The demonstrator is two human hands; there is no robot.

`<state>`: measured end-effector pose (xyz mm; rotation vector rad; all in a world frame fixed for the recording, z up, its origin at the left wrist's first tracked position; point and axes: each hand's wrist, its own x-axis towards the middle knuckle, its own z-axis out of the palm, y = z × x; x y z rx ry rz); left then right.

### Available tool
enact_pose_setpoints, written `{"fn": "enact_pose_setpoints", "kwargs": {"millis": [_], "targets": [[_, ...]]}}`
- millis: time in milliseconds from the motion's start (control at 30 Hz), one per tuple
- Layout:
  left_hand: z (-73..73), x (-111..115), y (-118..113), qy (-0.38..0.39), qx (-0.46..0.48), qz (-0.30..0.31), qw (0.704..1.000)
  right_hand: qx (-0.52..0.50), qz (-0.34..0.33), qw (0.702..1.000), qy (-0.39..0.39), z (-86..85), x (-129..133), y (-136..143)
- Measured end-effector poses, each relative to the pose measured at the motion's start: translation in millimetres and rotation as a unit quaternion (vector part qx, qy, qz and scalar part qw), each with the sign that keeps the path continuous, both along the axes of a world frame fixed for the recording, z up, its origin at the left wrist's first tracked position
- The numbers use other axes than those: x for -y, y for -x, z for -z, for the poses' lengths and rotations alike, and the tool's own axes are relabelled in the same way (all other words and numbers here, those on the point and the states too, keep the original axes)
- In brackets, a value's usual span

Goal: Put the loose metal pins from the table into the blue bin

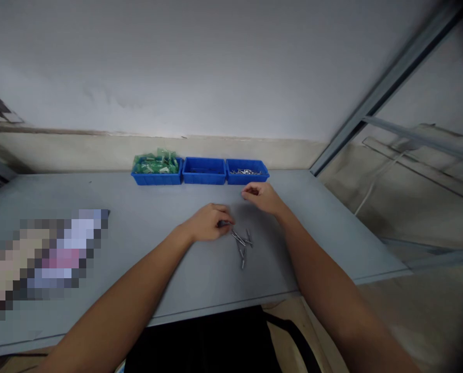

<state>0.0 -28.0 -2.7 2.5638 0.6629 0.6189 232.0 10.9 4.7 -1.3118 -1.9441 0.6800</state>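
Observation:
Several thin silver metal pieces (241, 242) lie loosely heaped on the grey table. Just left of them, my left hand (213, 221) has its fingers curled together by the upper end of the heap; what they hold, if anything, is too small to tell. My right hand (261, 197) is in front of the right blue bin (247, 180), with thumb and fingertips pinched; no object can be made out between them. Small silver metal pieces (246, 171) lie inside that bin.
A middle blue bin (204, 177) and a left blue bin (157, 180) holding green plastic bags (156, 163) line the back of the grey table (138, 202). Blurred-out items (66, 248) lie at the left. A metal frame (344, 137) rises at the right.

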Motion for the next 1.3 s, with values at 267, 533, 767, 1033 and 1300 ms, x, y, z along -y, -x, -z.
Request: {"fn": "enact_pose_setpoints", "kwargs": {"millis": [267, 533, 767, 1033, 1300], "targets": [[2.1, 1, -3, -0.022, -0.048, 0.013, 0.999, 0.059, -0.047, 0.997, 0.01, -4.4, 10, 11], [6.7, -1, -6, -0.018, -0.032, 0.003, 0.999, 0.06, -0.067, 0.996, 0.017, 1.3, 7, 13], [9.1, -7, -4, -0.088, 0.044, -0.167, 0.981, 0.024, -0.052, 0.998, 0.04, -2.6, 8, 14], [10.5, -12, -1, -0.101, 0.127, -0.352, 0.922, -0.154, -0.09, 0.973, 0.149, -6.1, 19, 22], [8.7, -9, -2, -0.093, 0.124, -0.354, 0.922, -0.116, -0.139, 0.977, 0.117, -2.1, 19, 25]]}}
